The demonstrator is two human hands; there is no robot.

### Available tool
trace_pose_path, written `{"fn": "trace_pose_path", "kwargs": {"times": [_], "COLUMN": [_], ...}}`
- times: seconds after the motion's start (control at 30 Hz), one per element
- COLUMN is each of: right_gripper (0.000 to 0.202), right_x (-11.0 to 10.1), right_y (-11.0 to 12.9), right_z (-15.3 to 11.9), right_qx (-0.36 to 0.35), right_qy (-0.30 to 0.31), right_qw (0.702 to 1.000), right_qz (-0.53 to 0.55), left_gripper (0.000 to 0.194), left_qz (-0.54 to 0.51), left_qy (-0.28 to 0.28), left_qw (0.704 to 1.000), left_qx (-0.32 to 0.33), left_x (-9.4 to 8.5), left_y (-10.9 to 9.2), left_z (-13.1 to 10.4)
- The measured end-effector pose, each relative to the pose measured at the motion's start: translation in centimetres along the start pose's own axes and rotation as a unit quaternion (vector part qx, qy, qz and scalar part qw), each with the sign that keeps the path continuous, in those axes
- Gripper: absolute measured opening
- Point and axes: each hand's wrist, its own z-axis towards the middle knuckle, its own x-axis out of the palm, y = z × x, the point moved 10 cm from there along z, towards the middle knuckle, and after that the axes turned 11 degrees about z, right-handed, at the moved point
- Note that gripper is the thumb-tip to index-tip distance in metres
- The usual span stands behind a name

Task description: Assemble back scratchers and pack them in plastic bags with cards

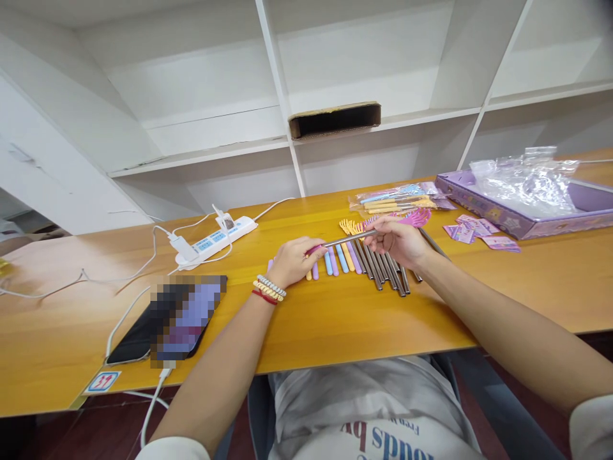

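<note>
My left hand [293,260] is closed round the pink handle end of a metal rod [349,239]. The fingers of my right hand [395,241] pinch the same rod near its other end, where a pink claw-shaped head [419,218] shows past the hand. Beneath and between the hands lie several coloured handles [342,259] in purple, blue and yellow. Several bare metal tubes [383,271] lie beside them, under my right hand. Yellow claw-shaped heads [352,227] show just behind the rod.
Packed bagged pieces [397,199] lie at the back. To the right are small purple cards [472,229] and a purple box [531,223] with clear plastic bags [531,182]. A power strip [218,239], cables and two phones [191,319] lie left; white shelves [211,151] stand behind.
</note>
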Motion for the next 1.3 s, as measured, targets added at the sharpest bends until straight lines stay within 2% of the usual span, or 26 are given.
{"fn": "trace_pose_path", "kwargs": {"times": [0.13, 0.3, 0.37, 0.53, 0.73, 1.0, 1.1, 1.3], "right_gripper": [0.017, 0.021, 0.021, 0.017, 0.02, 0.014, 0.016, 0.021], "right_x": [0.1, -2.6, -3.4, -3.9, -3.3, -5.1, -5.3, -4.0], "right_y": [0.6, 3.5, 4.1, 3.3, 2.1, 0.8, 1.1, 2.2], "right_z": [0.1, 0.3, 0.5, 1.2, 1.2, 1.2, 1.4, 1.4], "right_qx": [-0.011, -0.085, -0.092, -0.036, 0.019, 0.097, 0.068, -0.027], "right_qy": [0.01, -0.087, -0.098, -0.056, 0.025, -0.054, -0.054, -0.012], "right_qw": [1.0, 0.993, 0.991, 0.995, 0.988, 0.977, 0.971, 0.961], "right_qz": [-0.023, -0.012, -0.013, -0.074, -0.149, -0.182, -0.222, -0.276], "left_gripper": [0.03, 0.029, 0.028, 0.029, 0.029, 0.022, 0.025, 0.024], "left_qz": [0.006, 0.022, 0.035, 0.071, 0.066, 0.053, 0.06, 0.062], "left_qy": [0.005, -0.02, -0.022, -0.016, -0.019, 0.013, 0.031, 0.052], "left_qw": [1.0, 0.999, 0.998, 0.997, 0.997, 0.999, 0.998, 0.997], "left_qx": [-0.001, -0.029, -0.035, -0.038, -0.031, -0.003, -0.002, 0.008], "left_x": [-0.2, -0.9, -0.9, -0.7, -0.7, -0.4, -0.1, 0.3], "left_y": [-0.1, 0.6, 0.9, 1.5, 2.2, 1.4, 1.5, 1.6], "left_z": [0.1, 0.2, 0.1, 0.0, 0.0, -0.2, -0.2, -0.1]}}
